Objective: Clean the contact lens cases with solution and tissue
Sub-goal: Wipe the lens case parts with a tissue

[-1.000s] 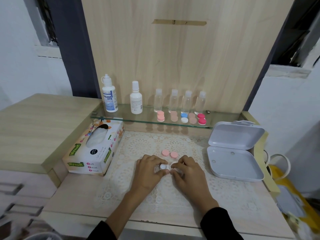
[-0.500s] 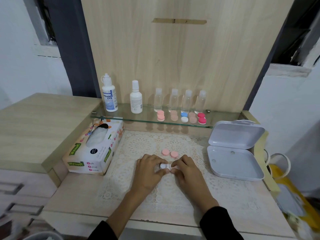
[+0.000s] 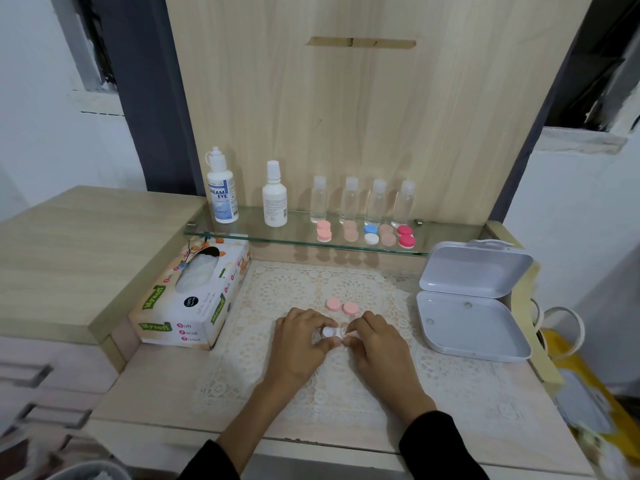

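- I am seeing the tissue box (image 3: 194, 299) sitting at the worktop's left edge, and the open grey box (image 3: 472, 318) lying at its right edge.
- My left hand (image 3: 299, 344) and right hand (image 3: 379, 344) are meeting mid-worktop, fingers of both pinching a white lens case (image 3: 331, 333).
- Two pink caps (image 3: 342, 305) are lying just behind the hands.

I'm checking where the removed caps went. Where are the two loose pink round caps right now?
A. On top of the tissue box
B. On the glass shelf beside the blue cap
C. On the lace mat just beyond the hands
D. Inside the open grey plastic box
C: the two loose pink round caps lie side by side on the white lace mat, just beyond the left hand and right hand.
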{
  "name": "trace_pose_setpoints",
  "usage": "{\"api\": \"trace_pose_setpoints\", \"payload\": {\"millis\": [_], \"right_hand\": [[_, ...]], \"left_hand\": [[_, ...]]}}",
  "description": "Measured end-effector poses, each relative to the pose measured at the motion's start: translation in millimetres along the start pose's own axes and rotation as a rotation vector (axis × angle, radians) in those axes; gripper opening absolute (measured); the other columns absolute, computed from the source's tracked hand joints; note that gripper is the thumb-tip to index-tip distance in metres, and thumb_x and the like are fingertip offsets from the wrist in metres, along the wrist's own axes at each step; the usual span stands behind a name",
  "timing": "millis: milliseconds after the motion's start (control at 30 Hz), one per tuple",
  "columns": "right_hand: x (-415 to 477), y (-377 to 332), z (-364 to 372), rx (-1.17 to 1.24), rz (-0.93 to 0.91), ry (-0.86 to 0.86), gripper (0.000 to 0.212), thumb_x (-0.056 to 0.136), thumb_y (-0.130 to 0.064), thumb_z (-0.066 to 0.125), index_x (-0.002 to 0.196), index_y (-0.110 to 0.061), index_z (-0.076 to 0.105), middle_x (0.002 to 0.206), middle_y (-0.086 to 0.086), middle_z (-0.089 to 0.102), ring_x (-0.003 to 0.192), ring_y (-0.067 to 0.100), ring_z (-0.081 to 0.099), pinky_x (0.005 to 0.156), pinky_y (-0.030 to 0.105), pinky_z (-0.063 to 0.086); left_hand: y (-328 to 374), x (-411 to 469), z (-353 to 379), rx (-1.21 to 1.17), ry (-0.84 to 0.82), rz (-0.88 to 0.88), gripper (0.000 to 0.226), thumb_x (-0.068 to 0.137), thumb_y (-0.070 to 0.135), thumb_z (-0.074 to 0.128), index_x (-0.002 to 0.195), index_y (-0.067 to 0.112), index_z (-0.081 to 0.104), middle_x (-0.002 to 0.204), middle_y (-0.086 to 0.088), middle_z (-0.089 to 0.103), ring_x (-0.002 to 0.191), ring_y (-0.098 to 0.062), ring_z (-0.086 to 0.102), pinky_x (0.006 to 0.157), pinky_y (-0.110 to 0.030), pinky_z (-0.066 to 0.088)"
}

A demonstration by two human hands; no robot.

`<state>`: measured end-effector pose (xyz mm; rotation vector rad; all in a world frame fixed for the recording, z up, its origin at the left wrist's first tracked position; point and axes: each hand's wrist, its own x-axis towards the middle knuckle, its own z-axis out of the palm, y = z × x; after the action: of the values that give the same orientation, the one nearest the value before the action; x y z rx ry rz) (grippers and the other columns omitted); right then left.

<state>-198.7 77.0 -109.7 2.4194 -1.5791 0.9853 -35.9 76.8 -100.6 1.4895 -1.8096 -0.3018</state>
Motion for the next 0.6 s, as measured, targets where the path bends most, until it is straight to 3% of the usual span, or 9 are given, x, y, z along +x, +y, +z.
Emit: {"api": "trace_pose_setpoints", "payload": {"millis": [67, 167, 300, 433, 500, 600], "right_hand": [[-0.2, 1.3, 1.7, 0.027, 0.022, -0.028, 0.007, 0.082, -0.025, 0.059, 0.086, -0.02, 0.061, 0.084, -0.009, 0.056, 0.074, 0.015, 0.053, 0.06, 0.023, 0.035], [0.3, 4.5, 3.8, 0.096, 0.056, -0.065, 0.02, 0.084, -0.034, 0.043, 0.087, -0.023, 0.059, 0.086, -0.011, 0.054, 0.077, 0.012, 0.05, 0.063, 0.024, 0.035], [0.8, 3.5, -4.0, 0.365, 0.13, -0.1, 0.006, 0.085, -0.032, 0.047, 0.082, -0.031, 0.053, 0.084, -0.014, 0.051, 0.079, 0.008, 0.048, 0.065, 0.027, 0.035], [4.1, 3.5, -8.2, 0.741, 0.302, 0.07, 0.013, 0.091, -0.021, 0.053, 0.082, -0.031, 0.054, 0.082, -0.004, 0.055, 0.076, 0.015, 0.053, 0.066, 0.031, 0.042], [4.6, 3.9, -7.6, 0.744, 0.32, 0.104, 0.016, 0.096, -0.017, 0.053, 0.086, -0.029, 0.057, 0.084, -0.002, 0.056, 0.078, 0.018, 0.053, 0.067, 0.031, 0.042], [1.3, 4.6, -4.0, 0.519, 0.175, 0.026, 0.022, 0.091, -0.011, 0.052, 0.096, -0.029, 0.064, 0.094, -0.015, 0.055, 0.091, 0.01, 0.054, 0.075, 0.023, 0.042]], "left_hand": [[0.5, -0.2, -0.1, 0.005, 0.002, 0.0, 0.025, 0.074, 0.041, 0.075, 0.098, 0.034, 0.071, 0.101, 0.019, 0.066, 0.101, -0.003, 0.047, 0.087, -0.022, 0.026], [0.5, 0.0, -0.1, 0.01, -0.001, 0.008, 0.025, 0.075, 0.041, 0.074, 0.098, 0.035, 0.071, 0.101, 0.019, 0.066, 0.101, -0.003, 0.046, 0.086, -0.022, 0.025], [0.7, -0.3, -0.3, 0.004, 0.02, 0.034, 0.024, 0.074, 0.039, 0.075, 0.097, 0.033, 0.071, 0.1, 0.018, 0.066, 0.099, -0.005, 0.048, 0.082, -0.023, 0.025], [-0.7, -0.2, 0.2, -0.071, 0.018, 0.053, 0.023, 0.069, 0.035, 0.077, 0.091, 0.031, 0.072, 0.092, 0.016, 0.067, 0.089, -0.007, 0.057, 0.081, -0.032, 0.04], [-1.1, -0.4, 0.1, -0.148, 0.01, 0.065, 0.023, 0.067, 0.031, 0.077, 0.089, 0.026, 0.072, 0.089, 0.013, 0.067, 0.084, -0.007, 0.061, 0.076, -0.034, 0.048], [2.2, -1.4, -0.6, -0.221, -0.007, 0.046, 0.025, 0.067, 0.018, 0.082, 0.09, 0.02, 0.074, 0.089, 0.009, 0.066, 0.083, -0.008, 0.062, 0.073, -0.031, 0.051]]}}
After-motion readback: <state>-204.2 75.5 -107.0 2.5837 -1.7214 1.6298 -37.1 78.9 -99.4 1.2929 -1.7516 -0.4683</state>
